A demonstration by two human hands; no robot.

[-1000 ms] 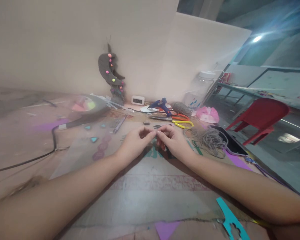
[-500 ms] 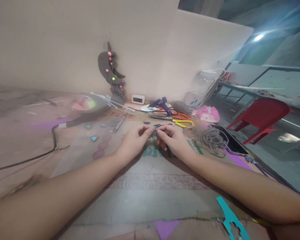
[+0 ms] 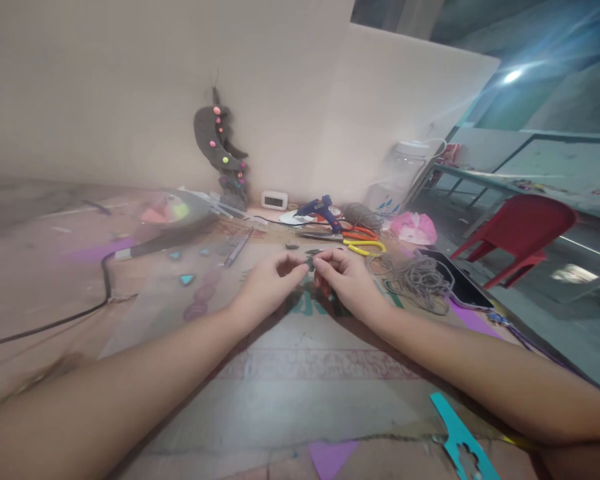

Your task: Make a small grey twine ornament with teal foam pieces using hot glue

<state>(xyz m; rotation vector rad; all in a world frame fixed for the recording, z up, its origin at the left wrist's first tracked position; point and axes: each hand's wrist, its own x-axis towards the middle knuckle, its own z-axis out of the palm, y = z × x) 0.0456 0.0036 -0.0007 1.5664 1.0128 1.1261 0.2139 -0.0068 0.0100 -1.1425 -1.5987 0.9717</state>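
My left hand (image 3: 275, 280) and my right hand (image 3: 345, 277) meet above the middle of the cardboard-covered table, thumbs and forefingers pinched. Between the fingertips is a small dark grey piece (image 3: 310, 263), mostly hidden, so its kind does not show. Just beyond the hands lie scissors with yellow handles (image 3: 365, 247) and another pair with orange handles (image 3: 360, 233). A tiny grey lump (image 3: 293, 245) rests behind my left fingers. Right of my right hand is a loose tangle of grey cord (image 3: 420, 283).
A blue glue gun (image 3: 320, 212) and a white digital clock (image 3: 274, 200) stand by the wall. At right are a phone (image 3: 460, 280), pink plastic (image 3: 413, 229) and a water bottle (image 3: 407, 167). A turquoise cutout (image 3: 460, 433) lies near the front edge. A black cable (image 3: 107, 273) runs left.
Both hands stay pinched together in nearly the same place, with slight finger movement around the small piece. The whole view has shifted a little; nothing else has moved.
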